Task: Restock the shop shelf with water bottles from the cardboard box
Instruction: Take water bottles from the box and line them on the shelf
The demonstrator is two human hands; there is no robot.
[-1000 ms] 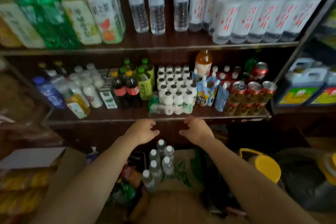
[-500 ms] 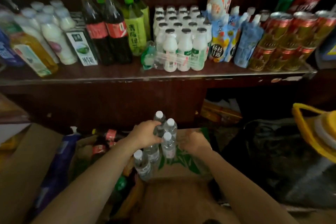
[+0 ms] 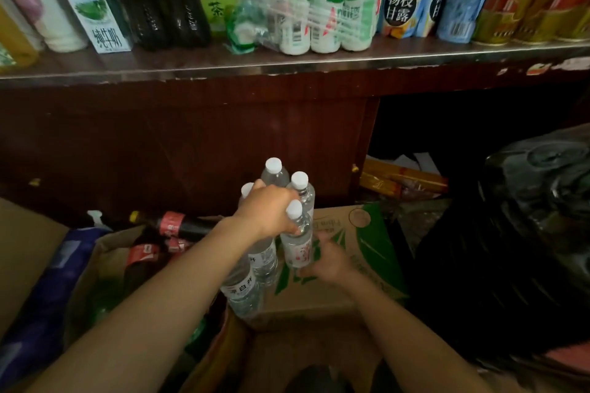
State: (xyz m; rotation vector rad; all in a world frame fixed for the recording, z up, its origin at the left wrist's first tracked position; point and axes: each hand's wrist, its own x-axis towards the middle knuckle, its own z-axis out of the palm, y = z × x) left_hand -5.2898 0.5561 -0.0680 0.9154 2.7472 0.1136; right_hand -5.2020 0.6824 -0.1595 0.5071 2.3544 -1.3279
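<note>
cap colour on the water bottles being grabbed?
White caps on clear water bottles; head view shows them best.

A cluster of water bottles (image 3: 274,233) stood below the shelf (image 3: 287,64), at the left edge of the cardboard box (image 3: 357,252). The left hand (image 3: 271,210) lay over their necks; the right hand (image 3: 329,262) was against the nearest bottle's base. A black bag (image 3: 510,233) sat to the right

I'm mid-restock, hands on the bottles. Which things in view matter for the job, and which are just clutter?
Job: water bottles, gripped by the left hand and right hand; cardboard box; shelf.

Clutter: cola bottles on the floor, black bag, milk carton, red cans.
</note>
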